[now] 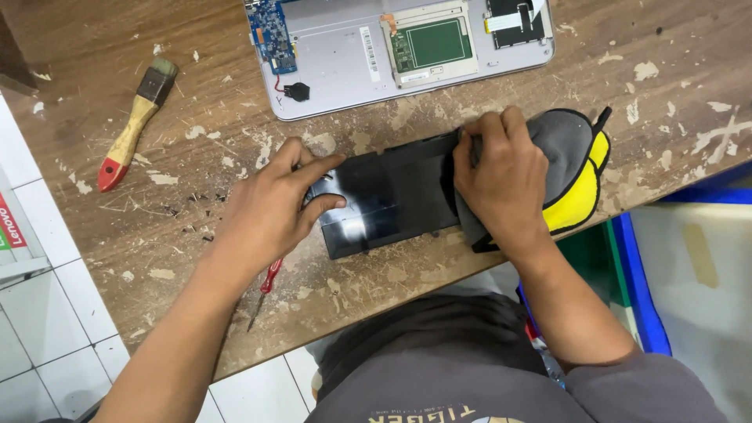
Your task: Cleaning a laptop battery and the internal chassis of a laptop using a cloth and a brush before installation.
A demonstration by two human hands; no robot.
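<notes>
A flat glossy black laptop battery pack [388, 196] lies on the worn wooden table [196, 94]. My left hand [274, 204] rests on its left end, fingers spread and pressing it down. My right hand [505, 176] is closed on a grey and yellow cloth [576, 168] with black trim, pressing it against the pack's right end.
An opened silver laptop base [345, 55] with a blue circuit board [272, 31] and green touchpad board [431, 43] lies at the table's far edge. A paintbrush [133, 125] lies at left. A red-handled screwdriver [266, 286] lies under my left wrist. A blue bin [638, 290] stands at right.
</notes>
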